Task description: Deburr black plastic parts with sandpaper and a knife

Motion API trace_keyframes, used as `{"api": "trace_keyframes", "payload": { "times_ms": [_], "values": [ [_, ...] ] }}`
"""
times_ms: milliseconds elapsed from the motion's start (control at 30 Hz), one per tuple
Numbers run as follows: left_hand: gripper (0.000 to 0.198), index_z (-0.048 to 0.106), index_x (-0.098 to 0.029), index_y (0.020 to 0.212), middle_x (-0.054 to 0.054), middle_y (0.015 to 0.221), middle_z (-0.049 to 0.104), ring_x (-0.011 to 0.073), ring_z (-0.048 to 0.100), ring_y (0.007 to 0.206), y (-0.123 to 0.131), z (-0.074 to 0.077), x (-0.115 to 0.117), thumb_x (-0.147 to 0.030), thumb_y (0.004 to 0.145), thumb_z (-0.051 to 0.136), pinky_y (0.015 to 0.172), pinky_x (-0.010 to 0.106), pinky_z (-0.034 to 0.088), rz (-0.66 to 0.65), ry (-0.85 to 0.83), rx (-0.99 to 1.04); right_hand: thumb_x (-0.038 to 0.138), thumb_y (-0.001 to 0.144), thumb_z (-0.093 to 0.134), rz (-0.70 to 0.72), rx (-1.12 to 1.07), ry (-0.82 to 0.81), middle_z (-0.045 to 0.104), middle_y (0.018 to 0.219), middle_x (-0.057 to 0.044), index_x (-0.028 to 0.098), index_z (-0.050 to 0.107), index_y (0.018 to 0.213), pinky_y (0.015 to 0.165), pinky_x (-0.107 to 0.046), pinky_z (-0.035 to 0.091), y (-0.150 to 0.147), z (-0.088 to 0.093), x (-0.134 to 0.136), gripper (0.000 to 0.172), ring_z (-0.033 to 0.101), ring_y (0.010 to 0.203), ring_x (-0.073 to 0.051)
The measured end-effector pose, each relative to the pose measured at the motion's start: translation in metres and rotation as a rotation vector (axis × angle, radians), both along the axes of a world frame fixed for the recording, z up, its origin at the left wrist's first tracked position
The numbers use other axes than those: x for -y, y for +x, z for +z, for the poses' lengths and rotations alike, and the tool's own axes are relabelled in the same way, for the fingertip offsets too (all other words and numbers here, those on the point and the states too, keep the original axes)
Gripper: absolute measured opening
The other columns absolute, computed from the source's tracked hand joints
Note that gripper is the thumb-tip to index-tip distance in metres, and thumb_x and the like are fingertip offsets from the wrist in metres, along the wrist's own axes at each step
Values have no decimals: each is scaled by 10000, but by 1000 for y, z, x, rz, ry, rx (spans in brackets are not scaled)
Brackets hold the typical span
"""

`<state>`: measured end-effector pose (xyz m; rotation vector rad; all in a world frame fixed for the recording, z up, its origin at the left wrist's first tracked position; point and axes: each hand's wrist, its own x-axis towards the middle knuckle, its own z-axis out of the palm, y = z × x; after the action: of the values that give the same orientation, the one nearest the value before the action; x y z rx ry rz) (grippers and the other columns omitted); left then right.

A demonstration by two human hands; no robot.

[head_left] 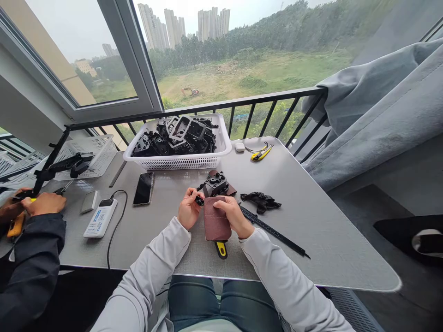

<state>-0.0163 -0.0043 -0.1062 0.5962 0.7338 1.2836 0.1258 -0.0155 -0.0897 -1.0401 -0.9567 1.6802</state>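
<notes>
The person's left hand (188,209) is pinched nearly shut, its fingertips gripping a small black plastic part (199,200) just left of a folded brown sandpaper sheet (216,220) and close to the sheet's upper corner. The right hand (234,215) curls around the sheet's right side, holding it, its long axis running roughly toward the person. The left hand is the nearer to the part — the right is just across the sheet. Beyond the sheet sits a black moulded housing (215,184); a yellow-and-black tool handle (221,249) pokes out below it, and a black ruler (273,230) lies to its right.
</notes>
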Motion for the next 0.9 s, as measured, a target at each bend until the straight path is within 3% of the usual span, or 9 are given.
{"api": "trace_keyframes", "payload": {
  "times_ms": [500,700,900],
  "values": [
    [263,447,-199,699,1,667,514,134,509,664,0,-3,-1,-350,789,643,619,258,410,57,21,59,294,574,562,43,42,55,417,485,60,186,500,527,466,-240,220,-9,-3,7,133,301,466,-79],
    [251,451,-197,694,1,673,521,130,510,646,0,-4,-2,-327,787,645,608,255,403,52,-2,93,308,574,568,-14,37,58,485,509,41,173,577,591,487,-241,266,-11,-7,7,136,375,498,-101],
    [268,451,-189,667,-2,646,508,126,511,644,2,-2,-2,-326,809,633,646,259,416,92,10,52,290,578,561,71,34,47,453,487,52,186,513,532,477,-236,246,-11,-8,8,123,350,484,-91]
  ]
}}
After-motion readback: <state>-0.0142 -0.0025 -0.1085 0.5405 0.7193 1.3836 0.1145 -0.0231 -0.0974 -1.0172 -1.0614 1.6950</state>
